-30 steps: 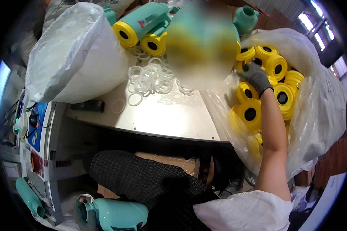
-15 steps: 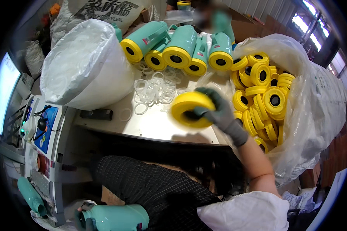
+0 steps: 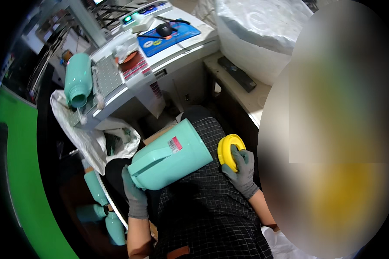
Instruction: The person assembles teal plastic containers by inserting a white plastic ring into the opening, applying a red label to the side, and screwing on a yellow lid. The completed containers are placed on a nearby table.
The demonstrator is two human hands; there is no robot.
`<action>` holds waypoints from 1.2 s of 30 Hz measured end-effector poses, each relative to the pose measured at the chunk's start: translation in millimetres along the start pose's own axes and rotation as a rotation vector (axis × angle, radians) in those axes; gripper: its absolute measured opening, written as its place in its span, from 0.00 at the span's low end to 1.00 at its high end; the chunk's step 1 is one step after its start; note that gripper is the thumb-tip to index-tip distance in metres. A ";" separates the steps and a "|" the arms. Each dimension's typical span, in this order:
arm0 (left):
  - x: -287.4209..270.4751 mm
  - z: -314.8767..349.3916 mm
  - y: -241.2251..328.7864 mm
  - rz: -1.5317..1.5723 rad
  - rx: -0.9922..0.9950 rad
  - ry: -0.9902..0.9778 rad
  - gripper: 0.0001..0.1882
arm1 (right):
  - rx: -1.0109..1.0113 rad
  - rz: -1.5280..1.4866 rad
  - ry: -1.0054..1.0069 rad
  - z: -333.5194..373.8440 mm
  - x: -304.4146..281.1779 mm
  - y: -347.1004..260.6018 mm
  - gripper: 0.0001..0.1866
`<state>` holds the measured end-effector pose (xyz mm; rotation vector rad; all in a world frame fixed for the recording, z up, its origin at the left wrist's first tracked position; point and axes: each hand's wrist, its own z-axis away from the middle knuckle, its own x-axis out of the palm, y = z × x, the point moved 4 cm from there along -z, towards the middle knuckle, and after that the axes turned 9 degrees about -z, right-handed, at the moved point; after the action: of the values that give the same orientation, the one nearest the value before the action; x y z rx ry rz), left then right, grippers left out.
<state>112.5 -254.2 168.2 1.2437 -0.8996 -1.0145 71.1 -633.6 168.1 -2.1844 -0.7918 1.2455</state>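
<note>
A teal plastic jug body (image 3: pixel 177 157) with a side handle and a small label lies across my lap, its wide end toward the right. My left hand (image 3: pixel 135 194), in a grey glove, is closed round its narrow end at the left. To the right of the jug's wide end, and apart from it, is a round yellow cap (image 3: pixel 229 151) held on edge. My right hand (image 3: pixel 243 170), also gloved, grips this cap with the thumb and fingers at its rim and centre.
Another teal jug body (image 3: pixel 78 80) lies on the machine ledge at the left, above a white sack (image 3: pixel 84 138). Lower left are several teal jug bodies (image 3: pixel 96 187). A white bench (image 3: pixel 242 93) carries a dark bar (image 3: pixel 237 74) and a large white bag (image 3: pixel 255 43). The right side is blurred.
The view has swung left and down toward my lap. My right hand has brought the yellow cap from over the bench to beside the jug, which my left hand still holds.
</note>
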 end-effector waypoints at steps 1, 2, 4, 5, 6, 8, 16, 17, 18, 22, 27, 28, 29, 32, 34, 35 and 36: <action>10.4 9.2 5.9 0.090 -0.155 0.022 0.24 | 0.064 0.000 -0.006 -0.8 -2.2 5.9 0.33; 10.2 12.9 5.6 0.042 -0.122 0.000 0.25 | 0.223 -0.196 0.011 -5.9 0.0 22.9 0.32; 7.1 20.6 -3.5 -0.043 -0.056 -0.046 0.26 | 0.352 -0.482 0.134 -50.9 -16.5 13.9 0.30; 6.7 23.2 -6.6 -0.059 -0.031 -0.074 0.26 | 0.343 -0.558 0.191 -70.0 -24.4 2.3 0.29; 8.0 24.7 -9.2 -0.076 -0.007 -0.109 0.26 | 0.199 -0.574 0.154 -88.5 -29.1 -19.3 0.29; 8.8 28.9 -19.4 -0.089 0.013 -0.144 0.27 | -0.051 -0.533 -0.025 -104.1 -29.0 -61.4 0.31; 14.1 33.4 -13.2 0.135 -0.093 -0.248 0.27 | -0.300 -0.580 -0.133 -83.3 -15.1 -85.3 0.31; 9.5 35.7 -16.5 0.127 -0.081 -0.206 0.27 | -0.299 -0.570 -0.140 -79.8 -13.1 -89.7 0.30; 9.0 36.2 -15.0 0.152 -0.071 -0.163 0.26 | -0.299 -0.556 -0.137 -78.5 -11.8 -93.4 0.29; 1.3 34.5 -8.6 0.247 -0.114 -0.016 0.22 | -0.036 -0.554 -0.110 -76.9 -2.9 -96.5 0.25; 32.2 47.9 76.7 -0.264 0.275 0.200 0.21 | 0.455 -0.938 -0.016 -62.6 12.7 -50.3 0.22; 40.3 53.5 90.9 -0.291 0.513 0.135 0.19 | 0.586 -1.011 -0.002 -56.5 22.4 -29.0 0.22; 41.3 53.3 89.6 -0.170 0.558 0.077 0.19 | 0.835 -1.284 0.067 -46.6 33.8 -9.9 0.22; 38.4 35.5 64.6 0.364 0.254 -0.093 0.22 | 0.941 -1.542 0.002 -50.0 14.2 0.7 0.22; 48.4 28.3 53.9 0.275 0.341 0.006 0.27 | 0.797 -1.479 0.277 -53.5 -27.6 43.8 0.22; 63.8 28.9 46.8 0.025 0.562 0.181 0.30 | 0.719 -1.563 0.404 -59.8 -64.7 49.8 0.25; 80.0 38.9 66.9 -0.058 0.524 -0.119 0.33 | 0.632 -1.650 0.522 -65.2 -102.2 55.9 0.28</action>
<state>108.4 -339.8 239.3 1.6644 -1.2808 -0.9343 99.6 -752.9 220.7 -0.6809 -1.2327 -0.0071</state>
